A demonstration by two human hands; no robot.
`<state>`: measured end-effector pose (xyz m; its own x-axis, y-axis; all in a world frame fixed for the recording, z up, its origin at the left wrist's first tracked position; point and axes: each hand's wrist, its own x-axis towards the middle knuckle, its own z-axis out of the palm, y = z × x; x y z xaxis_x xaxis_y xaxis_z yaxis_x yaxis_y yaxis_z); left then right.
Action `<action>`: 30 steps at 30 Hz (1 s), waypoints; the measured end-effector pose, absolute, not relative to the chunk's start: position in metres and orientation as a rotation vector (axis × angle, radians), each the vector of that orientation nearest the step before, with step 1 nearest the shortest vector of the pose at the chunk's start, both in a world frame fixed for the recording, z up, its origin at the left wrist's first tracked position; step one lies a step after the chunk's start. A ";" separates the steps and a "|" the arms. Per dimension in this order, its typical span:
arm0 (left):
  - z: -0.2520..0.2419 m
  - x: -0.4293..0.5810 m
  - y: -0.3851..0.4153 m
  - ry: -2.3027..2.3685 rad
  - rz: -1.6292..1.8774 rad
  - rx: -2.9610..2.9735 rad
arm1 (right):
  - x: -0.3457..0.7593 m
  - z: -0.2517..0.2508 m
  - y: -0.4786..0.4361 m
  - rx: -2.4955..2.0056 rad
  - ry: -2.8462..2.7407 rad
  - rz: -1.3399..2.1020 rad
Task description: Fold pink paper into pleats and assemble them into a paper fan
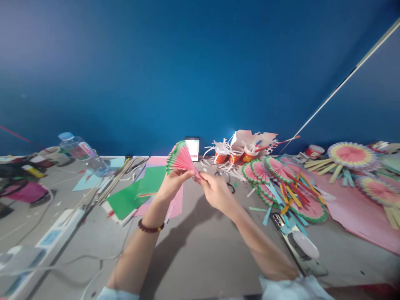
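A pleated paper fan [181, 157], pink with a green edge, is held up over the middle of the table, partly spread towards the upper left. My left hand [171, 182] is closed on its folds from below left. At the fan's narrow lower end, my right hand [215, 189] pinches the gathered paper, with the fingertips of both hands close together. A beaded bracelet [150, 226] circles my left wrist. Beneath and left of the fan lie green paper sheets [125, 199] and pink sheets [176, 202].
Finished paper fans [293, 183] are heaped at the right, near a phone [284, 227]. Red cups [248, 155] with paper strips stand by the blue wall [200, 75]. A plastic bottle [84, 152], thin sticks [117, 180] and a power strip [53, 241] occupy the left.
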<state>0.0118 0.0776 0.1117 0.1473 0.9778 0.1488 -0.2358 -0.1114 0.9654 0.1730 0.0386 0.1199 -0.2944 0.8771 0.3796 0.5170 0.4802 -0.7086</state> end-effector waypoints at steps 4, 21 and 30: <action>0.125 0.015 0.070 0.950 1.330 1.211 | 0.173 0.121 0.038 -1.108 -1.952 0.675; 0.126 0.021 0.061 0.897 1.325 1.388 | 0.180 0.120 0.048 -1.127 -1.901 0.630; 0.123 0.019 0.063 0.982 1.519 1.392 | 0.177 0.118 0.048 -1.109 -1.914 0.650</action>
